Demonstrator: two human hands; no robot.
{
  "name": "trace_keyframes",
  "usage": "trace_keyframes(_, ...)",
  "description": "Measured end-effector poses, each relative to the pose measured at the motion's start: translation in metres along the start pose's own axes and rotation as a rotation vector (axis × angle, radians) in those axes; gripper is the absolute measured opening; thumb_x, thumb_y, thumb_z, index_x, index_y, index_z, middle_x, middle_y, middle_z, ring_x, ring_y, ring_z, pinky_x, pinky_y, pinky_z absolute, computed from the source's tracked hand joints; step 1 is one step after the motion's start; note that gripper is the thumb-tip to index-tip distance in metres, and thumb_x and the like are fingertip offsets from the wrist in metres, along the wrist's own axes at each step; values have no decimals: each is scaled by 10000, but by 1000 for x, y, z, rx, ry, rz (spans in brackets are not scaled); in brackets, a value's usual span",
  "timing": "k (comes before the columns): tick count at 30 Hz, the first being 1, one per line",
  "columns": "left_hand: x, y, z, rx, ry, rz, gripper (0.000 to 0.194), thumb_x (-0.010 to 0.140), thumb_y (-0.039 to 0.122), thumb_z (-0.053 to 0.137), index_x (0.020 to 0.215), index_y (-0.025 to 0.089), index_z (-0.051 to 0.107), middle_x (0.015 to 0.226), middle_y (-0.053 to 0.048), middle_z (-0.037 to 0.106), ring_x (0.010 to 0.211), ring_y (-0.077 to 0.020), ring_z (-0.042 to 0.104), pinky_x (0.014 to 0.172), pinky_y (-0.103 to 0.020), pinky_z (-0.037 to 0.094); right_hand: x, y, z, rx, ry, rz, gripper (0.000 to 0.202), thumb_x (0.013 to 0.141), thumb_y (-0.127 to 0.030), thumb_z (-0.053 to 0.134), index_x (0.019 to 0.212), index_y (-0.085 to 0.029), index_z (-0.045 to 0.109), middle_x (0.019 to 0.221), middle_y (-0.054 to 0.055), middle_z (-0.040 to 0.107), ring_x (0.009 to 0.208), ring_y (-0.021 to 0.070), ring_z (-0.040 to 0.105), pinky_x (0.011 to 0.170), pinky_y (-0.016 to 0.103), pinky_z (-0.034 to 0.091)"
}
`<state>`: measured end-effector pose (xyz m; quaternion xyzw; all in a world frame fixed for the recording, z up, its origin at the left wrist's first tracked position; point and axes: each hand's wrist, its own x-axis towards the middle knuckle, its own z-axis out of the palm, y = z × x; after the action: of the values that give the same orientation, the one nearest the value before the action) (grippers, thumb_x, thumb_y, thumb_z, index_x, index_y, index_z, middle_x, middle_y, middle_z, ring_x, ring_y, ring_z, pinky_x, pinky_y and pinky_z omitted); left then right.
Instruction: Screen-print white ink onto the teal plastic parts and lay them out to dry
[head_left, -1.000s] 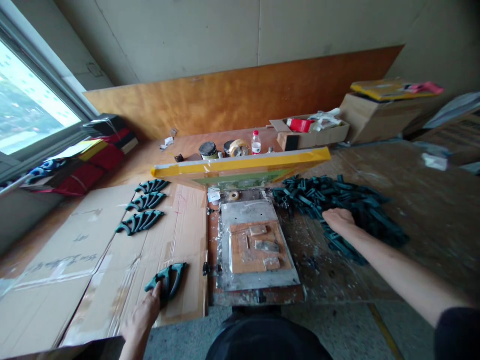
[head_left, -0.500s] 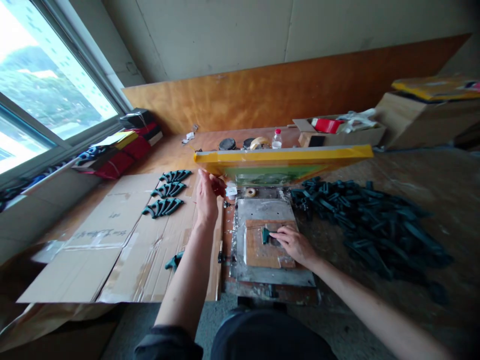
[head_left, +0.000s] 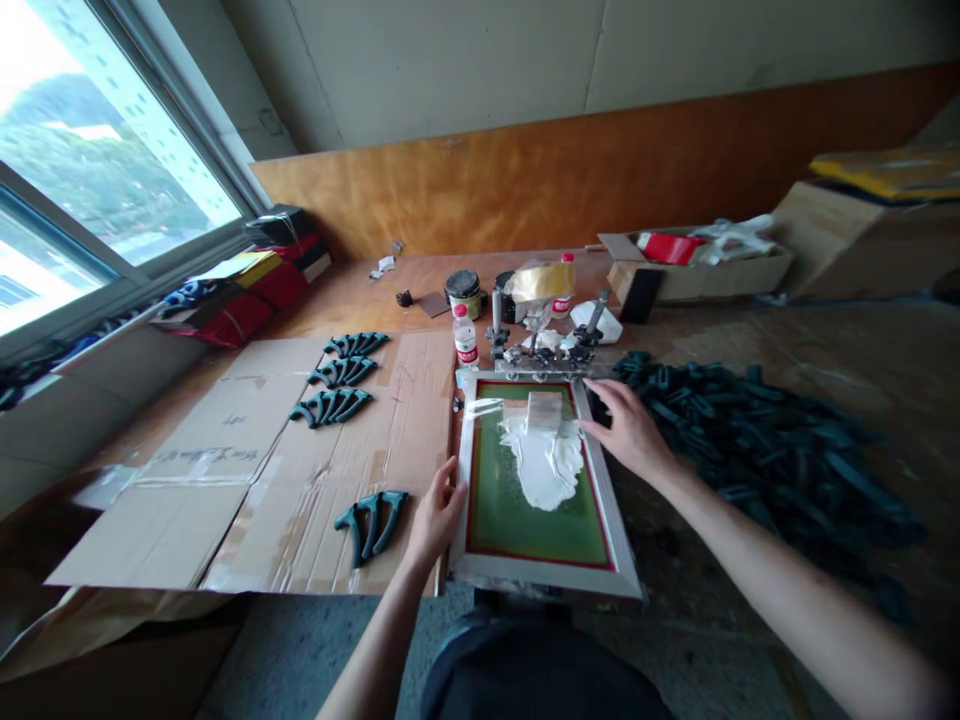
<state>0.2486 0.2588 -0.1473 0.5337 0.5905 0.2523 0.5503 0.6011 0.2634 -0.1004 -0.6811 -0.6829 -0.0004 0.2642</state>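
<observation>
A silk-screen frame (head_left: 468, 440) lies flat before me, its green mesh smeared with white ink (head_left: 551, 470). A squeegee (head_left: 544, 412) rests in the ink near the far end of the mesh. My left hand (head_left: 439, 510) is at the frame's left edge, fingers curled against it. Over the frame's far right corner, my right hand (head_left: 626, 430) has its thumb and fingers apart and holds nothing; its fingertips are close to the squeegee. The metal plate and wooden block are hidden under the frame.
Dark green plastic parts lie in rows (head_left: 331, 408) on the cardboard (head_left: 247, 500), with a nearer group (head_left: 371, 525). A heap of them (head_left: 735, 430) is at right. Behind the frame stand clamps (head_left: 540, 350), a bottle (head_left: 465, 338) and a jar (head_left: 463, 290).
The frame has swung down from its raised position to flat, with my left hand coming down at its side. My right hand has left the green part on the block and moved up to the frame.
</observation>
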Motion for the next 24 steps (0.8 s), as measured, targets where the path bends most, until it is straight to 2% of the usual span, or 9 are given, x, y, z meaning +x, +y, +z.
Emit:
trace_keyframes(1,4,-8,3,66,9,6,664,815,534,569,1379,195,482,731,5,615,681,-161,568,622,-247,407,12,-12,5,-8,-22,-60,509,828,-308,649,1302,-184,511,1225,133,540,1083,275,550,919,402,488)
trace_keyframes(3,11,-16,5,157,5,23,611,841,484,537,1378,197,483,726,8,610,672,-159,567,613,-245,392,23,-37,16,-60,-172,-152,395,777,-218,695,1154,-187,583,1106,106,597,1046,271,549,895,391,485)
trace_keyframes(6,13,-17,3,214,-24,27,572,862,474,501,1367,205,500,744,1,621,683,-166,574,609,-247,385,4,-57,25,-92,-386,-220,117,802,-87,591,869,-179,615,848,64,628,876,225,568,762,320,484)
trace_keyframes(10,11,-15,1,201,-22,33,574,865,505,492,1346,196,526,765,-8,632,698,-172,585,625,-254,401,-38,-51,8,43,-474,-493,238,792,3,456,822,-168,619,823,67,623,858,204,550,746,297,454)
trace_keyframes(13,10,-16,1,171,-15,42,568,858,502,506,1326,182,544,749,-7,630,694,-170,583,633,-256,411,-41,-45,-4,125,-564,-564,241,766,0,465,776,-185,618,769,41,613,796,187,549,718,288,451)
trace_keyframes(16,10,-15,1,114,-27,44,572,857,499,513,1320,164,542,720,-4,618,671,-160,567,619,-250,411,-39,-47,2,107,-434,-482,278,787,2,441,813,-185,645,796,48,637,831,189,566,738,291,467)
trace_keyframes(19,10,-14,1,26,-48,28,595,840,513,536,1320,160,534,705,4,606,637,-143,544,594,-238,402,-54,-49,12,66,-194,-558,363,808,10,385,959,-151,673,937,96,672,953,215,577,811,329,490)
trace_keyframes(22,9,-14,2,-26,-40,7,626,808,541,571,1301,156,552,679,15,590,603,-127,518,567,-228,388,-63,-47,12,103,-225,-617,298,825,-32,451,968,-165,675,920,82,678,916,208,594,804,328,501)
trace_keyframes(24,9,-12,0,-46,-41,-9,663,791,560,589,1313,154,543,664,22,577,576,-116,495,547,-221,375,-48,-48,9,115,-285,-530,180,844,-107,556,955,-190,671,875,56,672,856,197,601,776,315,500)
